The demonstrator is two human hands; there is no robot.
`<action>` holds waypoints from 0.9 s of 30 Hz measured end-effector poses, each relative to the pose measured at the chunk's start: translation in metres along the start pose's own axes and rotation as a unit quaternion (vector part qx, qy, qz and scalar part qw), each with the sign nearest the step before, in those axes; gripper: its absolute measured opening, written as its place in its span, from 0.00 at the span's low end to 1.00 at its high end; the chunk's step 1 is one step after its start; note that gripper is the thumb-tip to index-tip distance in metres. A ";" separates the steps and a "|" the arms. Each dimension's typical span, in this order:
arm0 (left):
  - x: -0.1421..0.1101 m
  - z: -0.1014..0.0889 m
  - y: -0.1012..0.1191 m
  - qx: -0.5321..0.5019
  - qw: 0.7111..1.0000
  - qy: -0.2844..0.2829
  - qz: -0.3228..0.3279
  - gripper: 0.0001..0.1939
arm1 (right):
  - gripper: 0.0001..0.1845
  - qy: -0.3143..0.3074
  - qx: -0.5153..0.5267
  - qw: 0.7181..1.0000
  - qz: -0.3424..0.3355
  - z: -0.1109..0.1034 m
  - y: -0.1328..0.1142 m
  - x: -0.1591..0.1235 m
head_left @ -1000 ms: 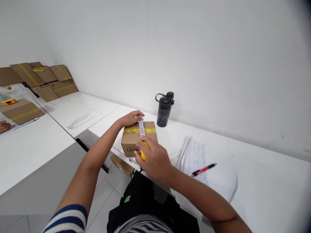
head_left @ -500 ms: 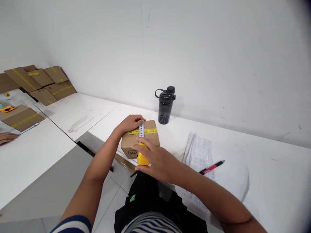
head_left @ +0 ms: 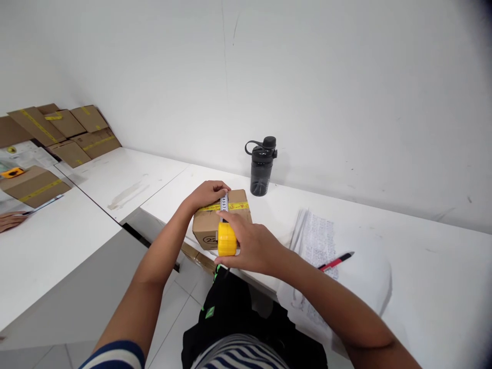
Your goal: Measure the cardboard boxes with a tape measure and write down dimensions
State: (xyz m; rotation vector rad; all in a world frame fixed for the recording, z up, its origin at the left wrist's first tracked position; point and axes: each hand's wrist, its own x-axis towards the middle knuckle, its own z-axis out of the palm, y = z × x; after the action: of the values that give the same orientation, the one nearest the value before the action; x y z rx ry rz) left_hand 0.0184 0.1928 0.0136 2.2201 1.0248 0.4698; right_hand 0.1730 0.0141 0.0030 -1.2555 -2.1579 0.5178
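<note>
A small cardboard box with yellow tape across its top and a circled "22" on its near side sits at the table's front edge. My right hand grips a yellow tape measure by the box's near edge, thumb below and a finger above. Its pale blade runs out across the box top, and several printed digits show. At the far edge of the box, my left hand is closed with its fingertips on the blade's end; the very tip is hidden.
Behind the box stands a dark bottle. Handwritten papers lie to the right with a red and black pen on them. At left are stacked cartons, an orange tape measure and another person's hand.
My right hand has shifted its grip, its fingers drawing back from the blade. The tape measure's case has turned and shows more of its yellow side. My left hand stays at the far edge.
</note>
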 end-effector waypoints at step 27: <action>0.004 -0.001 -0.008 -0.073 0.994 0.072 -0.049 0.35 | 0.38 0.081 0.538 0.833 0.102 -0.042 0.054 0.016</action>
State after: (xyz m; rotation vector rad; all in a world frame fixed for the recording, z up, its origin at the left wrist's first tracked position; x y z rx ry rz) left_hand 0.0162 0.2002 0.0092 2.0203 1.1315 0.6477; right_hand 0.2295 0.0555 0.0081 -0.7927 -1.1840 1.3976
